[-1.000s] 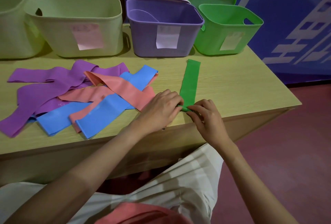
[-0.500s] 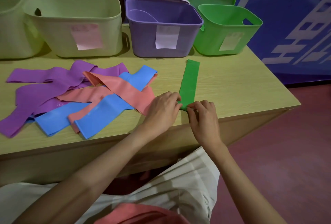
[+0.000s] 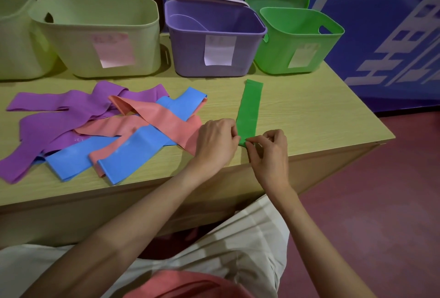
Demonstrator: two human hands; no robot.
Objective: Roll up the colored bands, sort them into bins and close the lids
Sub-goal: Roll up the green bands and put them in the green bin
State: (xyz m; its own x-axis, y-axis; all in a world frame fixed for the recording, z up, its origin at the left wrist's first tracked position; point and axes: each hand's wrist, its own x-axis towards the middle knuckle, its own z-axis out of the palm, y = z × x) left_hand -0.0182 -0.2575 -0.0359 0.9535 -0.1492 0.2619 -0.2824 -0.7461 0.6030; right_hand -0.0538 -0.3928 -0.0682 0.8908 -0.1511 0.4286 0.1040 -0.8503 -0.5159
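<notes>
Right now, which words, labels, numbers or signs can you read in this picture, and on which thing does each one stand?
No text can be read.
Pink label on the pale bin: faint marks, too blurred.
White label on the purple bin: faint marks, too blurred.
Label on the green bin: too blurred.
Blue wall banner: large white characters, cut off, not readable.

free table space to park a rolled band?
Bare table right of the green band, out to the table's right edge, and a strip in front of the purple bin. Left half is crowded with overlapping purple, pink and blue bands; both hands pinch the green band's near end.
</notes>
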